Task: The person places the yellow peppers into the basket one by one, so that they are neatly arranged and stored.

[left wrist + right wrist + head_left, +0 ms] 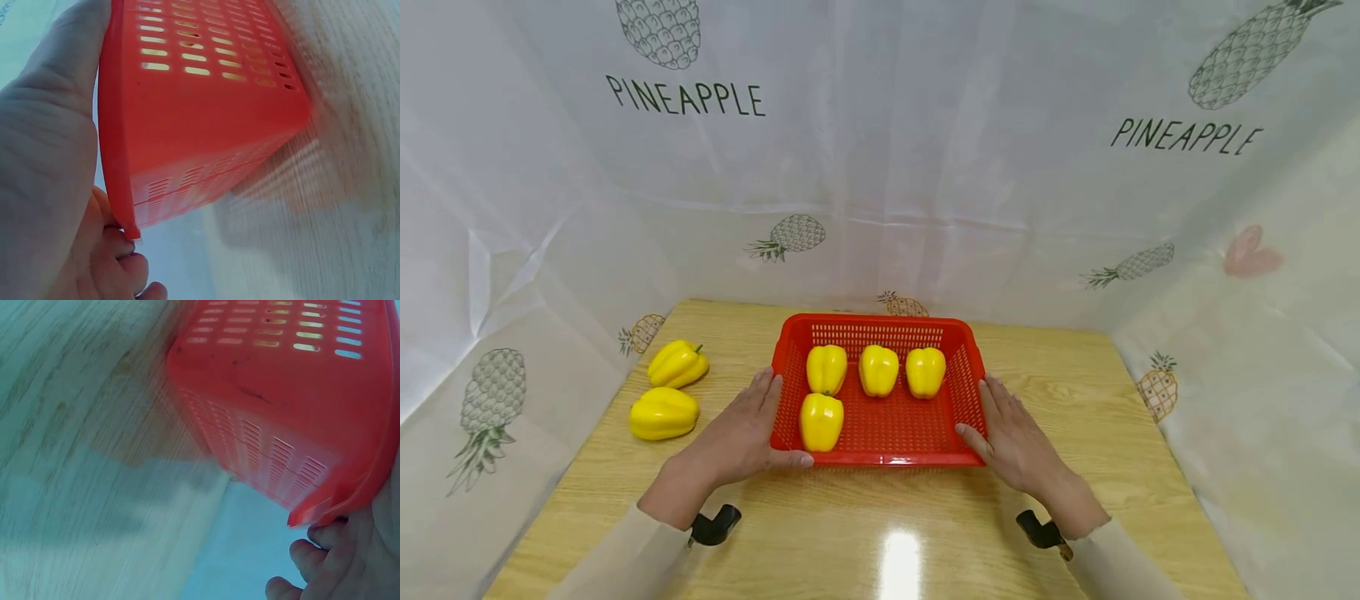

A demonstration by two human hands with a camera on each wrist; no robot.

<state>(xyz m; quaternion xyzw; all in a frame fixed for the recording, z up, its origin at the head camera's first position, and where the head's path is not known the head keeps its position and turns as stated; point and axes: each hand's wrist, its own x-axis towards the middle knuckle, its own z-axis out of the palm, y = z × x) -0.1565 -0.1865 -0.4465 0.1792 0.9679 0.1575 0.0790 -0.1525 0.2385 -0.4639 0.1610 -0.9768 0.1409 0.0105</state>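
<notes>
A red plastic basket (pixel 891 427) with slotted walls sits on the table between my hands. My left hand (pixel 737 437) grips its left side at the near corner, thumb along the front rim and fingertips hooked under the rim in the left wrist view. On the opposite side my right hand (pixel 1022 442) holds the right rim, thumb over the edge and fingers outside below it. Inside are yellow bell peppers: three in a row, with the middle pepper (pixel 878 371) upright, and another pepper (pixel 822 422) at the front left.
Two more yellow peppers lie left of the basket, one pepper (pixel 664 413) nearer and one pepper (pixel 677 364) behind it. The wooden table (pixel 820 533) meets a white pineapple-print sheet (pixel 925 167) at the back and sides.
</notes>
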